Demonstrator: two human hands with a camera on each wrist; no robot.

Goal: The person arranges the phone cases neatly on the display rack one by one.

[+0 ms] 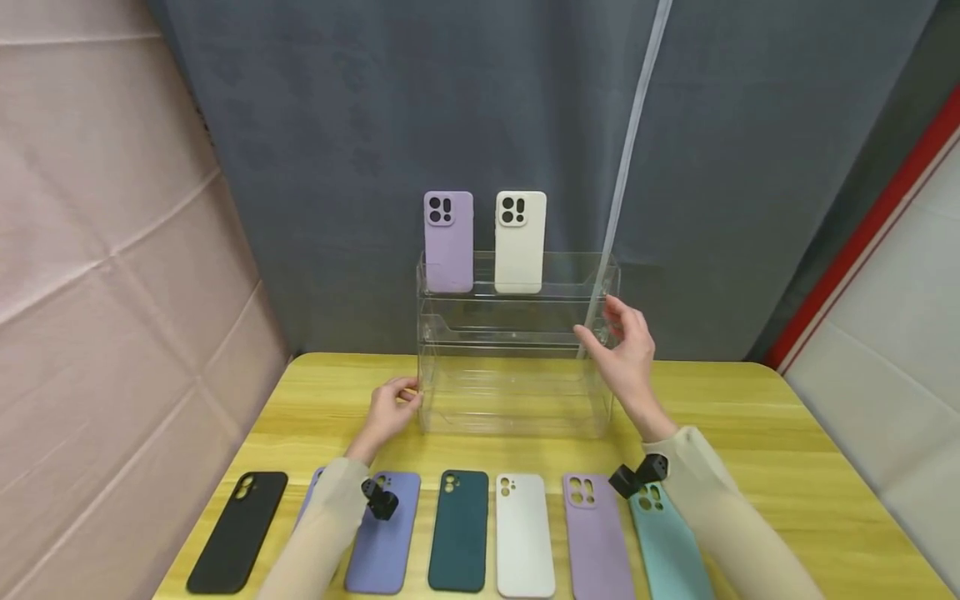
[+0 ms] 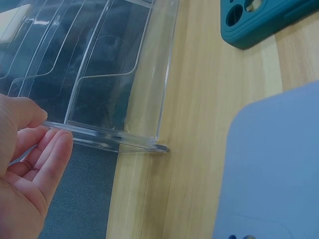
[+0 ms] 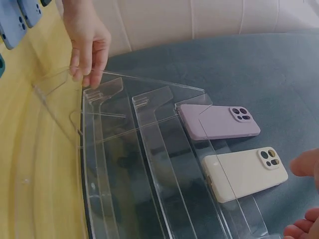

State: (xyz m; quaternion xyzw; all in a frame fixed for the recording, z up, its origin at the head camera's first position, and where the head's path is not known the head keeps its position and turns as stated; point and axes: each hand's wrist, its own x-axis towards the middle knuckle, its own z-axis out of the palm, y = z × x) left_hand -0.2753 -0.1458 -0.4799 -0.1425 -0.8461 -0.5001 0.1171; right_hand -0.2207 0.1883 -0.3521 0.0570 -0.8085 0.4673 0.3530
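A clear tiered acrylic display rack (image 1: pixel 495 343) stands at the table's back edge. My left hand (image 1: pixel 390 412) is at the rack's lower left side; in the left wrist view, its thumb and fingers (image 2: pixel 56 154) pinch the side panel's edge. My right hand (image 1: pixel 630 358) is raised by the rack's upper right side, thumb and fingers spread apart and holding nothing. Only part of it shows in the right wrist view. On the top tier, a light purple phone case (image 1: pixel 448 250) and a cream phone case (image 1: pixel 520 250) lean side by side.
Along the front of the yellow wooden table (image 1: pixel 750 450) lies a row of phone cases: black (image 1: pixel 238 533), blue-purple (image 1: pixel 386 537), dark teal (image 1: pixel 459 533), white (image 1: pixel 525 537), purple (image 1: pixel 600 542) and turquoise (image 1: pixel 671 546). My left sleeve partly covers another bluish case. A grey curtain (image 1: pixel 360 167) hangs behind.
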